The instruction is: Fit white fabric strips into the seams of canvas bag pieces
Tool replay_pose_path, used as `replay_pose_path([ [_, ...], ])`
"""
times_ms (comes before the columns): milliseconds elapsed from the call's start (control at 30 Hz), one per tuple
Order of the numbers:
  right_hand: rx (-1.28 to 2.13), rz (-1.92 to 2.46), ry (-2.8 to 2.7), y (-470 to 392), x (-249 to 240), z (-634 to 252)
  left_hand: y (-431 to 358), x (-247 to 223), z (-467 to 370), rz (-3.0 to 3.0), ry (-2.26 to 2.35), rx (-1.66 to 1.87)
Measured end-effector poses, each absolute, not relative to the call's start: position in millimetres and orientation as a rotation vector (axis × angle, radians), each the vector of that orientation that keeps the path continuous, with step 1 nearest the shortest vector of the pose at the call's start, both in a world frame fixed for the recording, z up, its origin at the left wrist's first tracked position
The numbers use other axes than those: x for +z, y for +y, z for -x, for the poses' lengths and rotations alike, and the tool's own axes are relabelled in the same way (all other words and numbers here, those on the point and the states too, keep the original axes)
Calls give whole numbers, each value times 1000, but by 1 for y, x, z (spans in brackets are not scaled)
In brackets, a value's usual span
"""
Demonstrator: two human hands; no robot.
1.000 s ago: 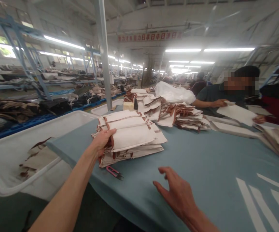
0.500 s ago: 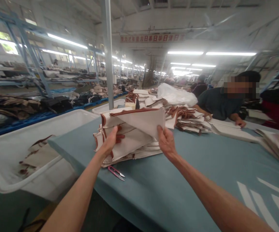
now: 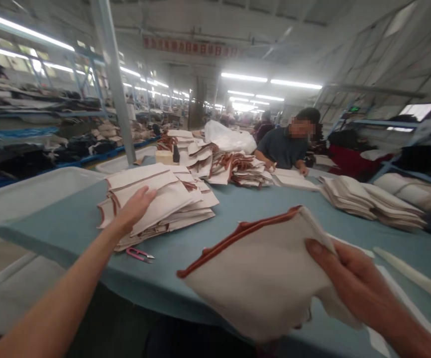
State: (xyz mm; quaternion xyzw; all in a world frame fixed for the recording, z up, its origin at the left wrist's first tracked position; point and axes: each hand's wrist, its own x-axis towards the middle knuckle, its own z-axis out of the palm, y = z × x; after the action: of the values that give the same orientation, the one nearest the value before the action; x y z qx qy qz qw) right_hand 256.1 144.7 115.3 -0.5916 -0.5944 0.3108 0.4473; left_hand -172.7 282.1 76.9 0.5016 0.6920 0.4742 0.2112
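My right hand point(image 3: 350, 278) pinches the edge of a cream fabric piece point(image 3: 260, 278) with a rust-brown trimmed border. It hangs folded above the near side of the table, its lower edge loose. My left hand point(image 3: 138, 206) lies over a stack of similar cream pieces point(image 3: 174, 201), fingers stretched out; I cannot tell how firmly it touches the top one. Close to the stack's near corner is a pair of pink-handled thread snips point(image 3: 139, 256) on the blue-green tablecloth point(image 3: 238, 214).
More trimmed pieces point(image 3: 247, 171) are piled at the back under a white plastic bag point(image 3: 228, 136). A co-worker point(image 3: 280, 146) leans over flat fabric across the table. Cream stacks point(image 3: 372, 201) stand at right. A white bin point(image 3: 62, 184) borders the left side, near a metal post point(image 3: 116, 84).
My right hand has carried a fabric piece off the stack, rightward and nearer to me. My left hand stays by the stack, fingers now stretched over its top. The view has turned right.
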Motion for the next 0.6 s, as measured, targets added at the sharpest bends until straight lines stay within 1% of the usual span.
replay_pose_path([
  [67, 849, 1445, -1586, 131, 107, -262, 240, 71, 142, -1377, 1808, 1358],
  [167, 980, 1402, -1747, 117, 95, -267, 155, 58, 88, -1386, 1598, 1333],
  [233, 991, 1387, -1815, 107, 86, -270, 101, 48, 52, -1446, 1574, 1367],
  [300, 957, 1375, -1852, 97, 77, -271, 63, 36, 22, -1650, 1546, 1386],
  [400, 902, 1345, -1878, 83, 65, -273, 38, 19, -9, -1920, 1509, 1480],
  [467, 865, 1312, -1905, 74, 58, -275, 34, 13, -21, -1895, 1580, 1492],
  [533, 817, 1278, -1956, 67, 50, -278, 34, 16, -28, -1798, 1629, 1405],
  [600, 748, 1249, -2030, 59, 39, -280, 36, 28, -34, -1729, 1595, 1241],
])
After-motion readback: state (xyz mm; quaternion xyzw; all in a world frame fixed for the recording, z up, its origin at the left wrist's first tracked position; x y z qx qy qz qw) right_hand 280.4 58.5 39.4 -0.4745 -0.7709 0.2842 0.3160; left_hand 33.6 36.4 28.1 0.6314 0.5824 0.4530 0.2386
